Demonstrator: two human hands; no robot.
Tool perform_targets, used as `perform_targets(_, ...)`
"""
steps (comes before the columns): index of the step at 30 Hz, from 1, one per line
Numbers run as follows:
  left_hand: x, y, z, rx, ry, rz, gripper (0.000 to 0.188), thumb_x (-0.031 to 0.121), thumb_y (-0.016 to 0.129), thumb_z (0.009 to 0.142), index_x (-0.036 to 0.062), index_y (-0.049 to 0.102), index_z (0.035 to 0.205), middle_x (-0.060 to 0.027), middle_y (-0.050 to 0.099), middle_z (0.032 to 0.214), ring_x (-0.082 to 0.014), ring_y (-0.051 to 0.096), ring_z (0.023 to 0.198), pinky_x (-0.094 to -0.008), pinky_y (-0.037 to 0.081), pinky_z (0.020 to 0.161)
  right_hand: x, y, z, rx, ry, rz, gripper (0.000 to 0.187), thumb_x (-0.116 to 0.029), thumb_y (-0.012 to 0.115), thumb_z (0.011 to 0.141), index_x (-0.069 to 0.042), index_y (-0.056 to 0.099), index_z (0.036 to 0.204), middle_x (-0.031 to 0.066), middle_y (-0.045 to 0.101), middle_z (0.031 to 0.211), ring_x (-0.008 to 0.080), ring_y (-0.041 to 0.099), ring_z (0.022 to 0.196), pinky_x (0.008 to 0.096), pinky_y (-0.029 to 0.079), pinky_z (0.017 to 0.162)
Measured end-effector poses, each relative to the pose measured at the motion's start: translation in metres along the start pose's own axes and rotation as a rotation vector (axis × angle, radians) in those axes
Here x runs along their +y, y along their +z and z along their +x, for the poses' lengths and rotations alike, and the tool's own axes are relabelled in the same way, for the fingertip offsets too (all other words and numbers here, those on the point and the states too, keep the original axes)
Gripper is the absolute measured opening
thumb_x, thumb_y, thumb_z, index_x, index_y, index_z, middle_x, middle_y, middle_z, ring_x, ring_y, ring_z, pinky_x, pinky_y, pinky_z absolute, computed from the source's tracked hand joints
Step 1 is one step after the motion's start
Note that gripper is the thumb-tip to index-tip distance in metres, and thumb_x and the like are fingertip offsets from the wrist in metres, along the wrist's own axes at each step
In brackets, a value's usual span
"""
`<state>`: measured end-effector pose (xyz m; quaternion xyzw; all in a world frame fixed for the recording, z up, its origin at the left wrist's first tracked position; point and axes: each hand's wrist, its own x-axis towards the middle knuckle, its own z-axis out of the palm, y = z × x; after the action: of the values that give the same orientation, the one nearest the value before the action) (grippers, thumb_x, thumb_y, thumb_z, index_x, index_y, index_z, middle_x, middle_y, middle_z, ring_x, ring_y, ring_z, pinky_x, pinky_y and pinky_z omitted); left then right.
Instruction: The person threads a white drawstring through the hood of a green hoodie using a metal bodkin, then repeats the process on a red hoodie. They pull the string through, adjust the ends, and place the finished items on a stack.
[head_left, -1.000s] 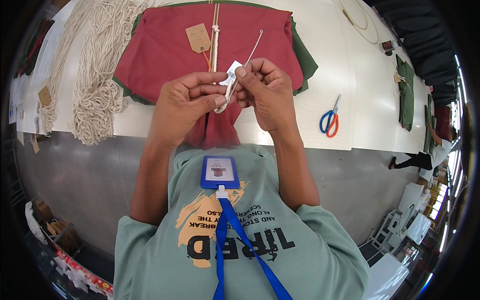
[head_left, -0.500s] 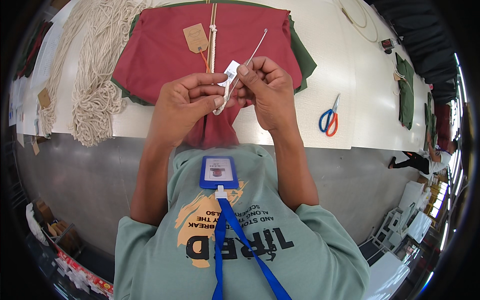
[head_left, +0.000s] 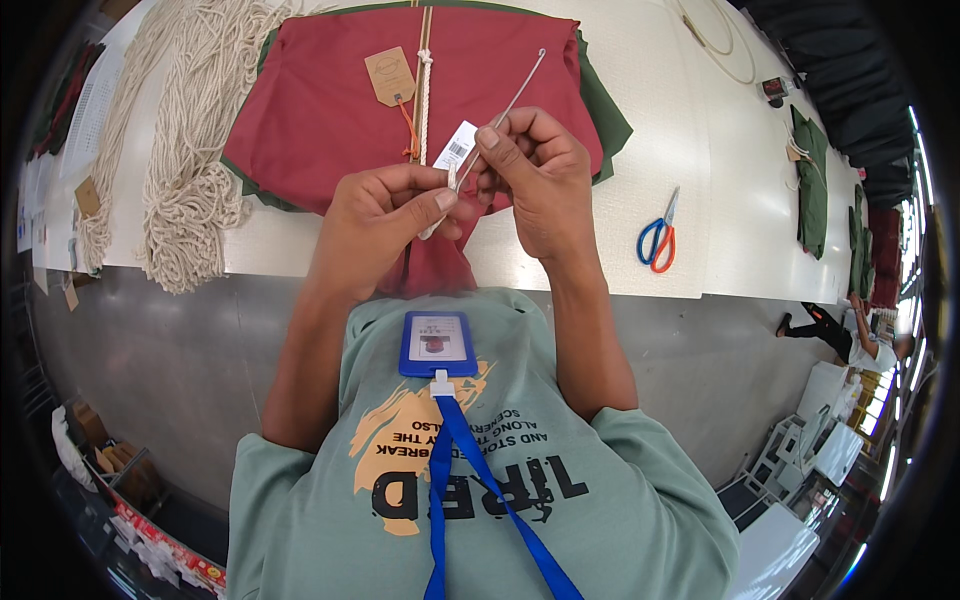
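My left hand [head_left: 385,222] is closed in a pinch on a short end of white cord [head_left: 452,176]. Between the thumb and fingers of my right hand [head_left: 538,180] is a thin metal hook [head_left: 522,88]; its hooked tip points up and away, and its lower end meets the cord. A white label [head_left: 456,146] stands up just beyond the fingertips of both hands. Under the hands lies a dark red fabric piece [head_left: 330,90] with a green edge, a white cord [head_left: 425,95] running down its middle. A brown card tag [head_left: 390,76] on an orange string rests on it.
Bundles of off-white rope [head_left: 195,180] hang over the table's left front edge. Scissors with blue and orange handles [head_left: 657,240] lie right of the fabric. Folded green fabric [head_left: 810,185] and a small dark box [head_left: 775,88] are farther right. Another person [head_left: 865,335] is at the far right.
My right hand has shifted slightly right with the hook, whose tip is higher. The white label shows more fully, and my left hand has moved slightly right and down.
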<state>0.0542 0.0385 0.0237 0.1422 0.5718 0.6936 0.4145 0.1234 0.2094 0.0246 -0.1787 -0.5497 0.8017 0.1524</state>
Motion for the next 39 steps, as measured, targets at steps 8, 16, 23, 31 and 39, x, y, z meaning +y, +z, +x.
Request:
perform_targets(8, -0.0055, -0.0013, 0.0003, 0.003, 0.017, -0.039, 0.016, 0.008, 0.063, 0.099, -0.0047, 0.069, 0.106, -0.0141, 0.073, 0.096, -0.0177, 0.072, 0.084, -0.0286, 0.059, 0.073, -0.0016, 0.0002, -0.0001, -0.016, -0.037, -0.046, 0.013, -0.012, 0.070, 0.096, -0.003, 0.062, 0.091, 0.0027, 0.065, 0.072, 0.0052, 0.059, 0.060, 0.0202, 0.049, 0.053)
perform_targets(16, -0.0079, -0.0022, 0.0012, -0.039, 0.056, -0.043, 0.018, 0.010, 0.059, 0.101, -0.0033, 0.068, 0.108, -0.0131, 0.073, 0.092, -0.0176, 0.072, 0.083, -0.0302, 0.059, 0.073, -0.0049, -0.0007, -0.0003, -0.060, -0.051, -0.073, 0.012, -0.012, 0.070, 0.096, -0.002, 0.062, 0.093, 0.0016, 0.066, 0.072, 0.0045, 0.060, 0.061, 0.0198, 0.050, 0.054)
perform_targets(23, -0.0066, -0.0027, 0.0016, -0.059, 0.071, -0.073, 0.018, 0.011, 0.058, 0.102, -0.0029, 0.068, 0.108, -0.0118, 0.073, 0.091, -0.0168, 0.072, 0.082, -0.0302, 0.058, 0.071, -0.0082, 0.0011, -0.0006, -0.085, -0.039, -0.063, 0.011, -0.010, 0.069, 0.096, -0.002, 0.062, 0.093, 0.0017, 0.066, 0.073, 0.0044, 0.060, 0.062, 0.0194, 0.051, 0.056)
perform_targets(31, -0.0040, -0.0027, 0.0020, -0.044, 0.063, -0.004, 0.018, 0.013, 0.061, 0.101, -0.0021, 0.069, 0.104, -0.0089, 0.072, 0.089, -0.0129, 0.068, 0.078, -0.0271, 0.056, 0.069, -0.0070, 0.0019, -0.0004, -0.074, -0.031, -0.059, 0.012, -0.010, 0.068, 0.096, -0.002, 0.061, 0.092, 0.0023, 0.065, 0.072, 0.0051, 0.060, 0.060, 0.0199, 0.051, 0.054)
perform_targets(39, 0.0013, -0.0043, 0.0016, -0.038, 0.034, 0.096, 0.017, 0.013, 0.062, 0.100, -0.0015, 0.070, 0.099, -0.0050, 0.070, 0.088, -0.0089, 0.065, 0.074, -0.0229, 0.052, 0.067, -0.0044, -0.0004, 0.0018, -0.074, -0.094, -0.055, 0.012, -0.009, 0.068, 0.096, -0.002, 0.060, 0.093, 0.0033, 0.065, 0.071, 0.0067, 0.061, 0.061, 0.0214, 0.051, 0.053)
